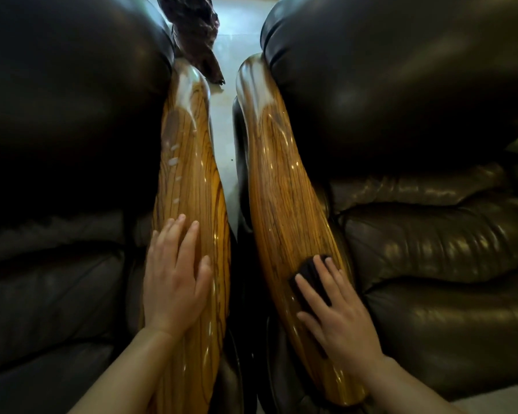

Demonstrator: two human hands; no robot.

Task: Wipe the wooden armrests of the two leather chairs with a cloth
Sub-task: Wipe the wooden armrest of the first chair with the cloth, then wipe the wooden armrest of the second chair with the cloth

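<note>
Your right hand (338,312) lies flat, fingers spread, pressing a dark cloth (307,276) onto the right armrest (281,189), near its front end; nothing is pinched, the palm just pins it. Your left hand (174,282) is open and empty, flat on the left armrest (192,174) just across the gap from the right armrest. Keep the palm weight even and run long strokes along the grain toward the back end of the right armrest, wrapping over both rounded edges; my guess is the glossy finish streaks if you scrub crosswise. The left armrest carries pale spots and a milky patch toward its back end: glare or residue, can't tell. Most of the cloth is hidden under your hand. The outer armrests of both leather chairs (401,100) are out of frame. The dark ragged object (195,31) past the left armrest's back end isn't identifiable.
</note>
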